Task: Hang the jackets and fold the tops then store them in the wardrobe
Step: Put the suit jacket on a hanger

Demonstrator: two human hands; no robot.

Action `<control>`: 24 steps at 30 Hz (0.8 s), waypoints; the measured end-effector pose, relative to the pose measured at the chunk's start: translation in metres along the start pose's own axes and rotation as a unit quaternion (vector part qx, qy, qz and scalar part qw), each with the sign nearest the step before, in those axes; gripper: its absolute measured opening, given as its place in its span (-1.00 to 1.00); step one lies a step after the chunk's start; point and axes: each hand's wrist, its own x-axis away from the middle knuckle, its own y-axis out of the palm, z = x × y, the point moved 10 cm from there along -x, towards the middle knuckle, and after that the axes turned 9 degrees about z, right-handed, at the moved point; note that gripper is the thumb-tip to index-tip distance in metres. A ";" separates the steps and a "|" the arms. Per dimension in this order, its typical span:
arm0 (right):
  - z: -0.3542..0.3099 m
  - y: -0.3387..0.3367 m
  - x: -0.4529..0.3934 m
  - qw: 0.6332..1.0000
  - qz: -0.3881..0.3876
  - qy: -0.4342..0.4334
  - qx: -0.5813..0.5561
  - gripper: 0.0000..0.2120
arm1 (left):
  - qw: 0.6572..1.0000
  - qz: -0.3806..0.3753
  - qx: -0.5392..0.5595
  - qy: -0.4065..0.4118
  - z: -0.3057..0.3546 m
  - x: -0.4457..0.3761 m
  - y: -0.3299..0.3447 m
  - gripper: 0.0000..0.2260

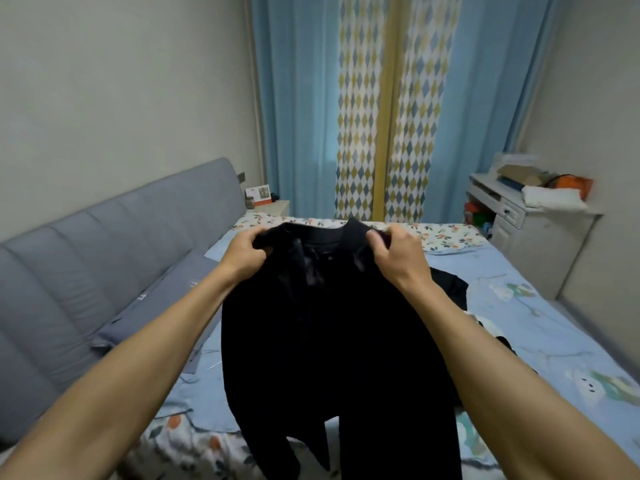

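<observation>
A black collared jacket [339,348] hangs in the air in front of me, above the bed. My left hand [247,252] grips its left shoulder near the collar. My right hand [394,252] pinches the right shoulder, thumb on top. The collar stands up between the two hands, and the sleeves and hem dangle down toward the bedsheet. More dark clothing [453,289] lies on the bed behind the jacket, mostly hidden by it and by my right forearm.
The bed [540,341] has a light blue patterned sheet and a grey padded headboard [104,258] on the left. A grey pillow [162,303] leans against it. A white desk [519,216] with clutter stands at the right, and blue curtains [381,98] hang behind.
</observation>
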 end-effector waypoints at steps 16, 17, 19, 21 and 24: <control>0.078 0.015 0.127 0.992 -0.079 0.098 -0.002 -0.76 | 0.968 -0.152 -0.076 -0.187 -0.111 0.115 0.036 -0.86; 0.082 0.014 0.130 0.992 -0.077 0.103 -0.007 -0.77 | 0.971 -0.151 -0.073 -0.169 -0.109 0.117 0.037 -0.88; 0.083 0.014 0.138 0.991 -0.073 0.111 -0.025 -0.78 | 0.986 -0.087 -0.058 -0.132 -0.103 0.116 0.028 -0.87; 0.081 0.013 0.145 0.989 -0.071 0.123 -0.051 -0.73 | 0.993 0.001 -0.043 -0.112 -0.097 0.117 0.012 -0.87; 0.074 0.016 0.151 0.987 -0.085 0.124 -0.060 -0.65 | 0.994 -0.001 -0.034 -0.102 -0.085 0.126 0.010 -0.80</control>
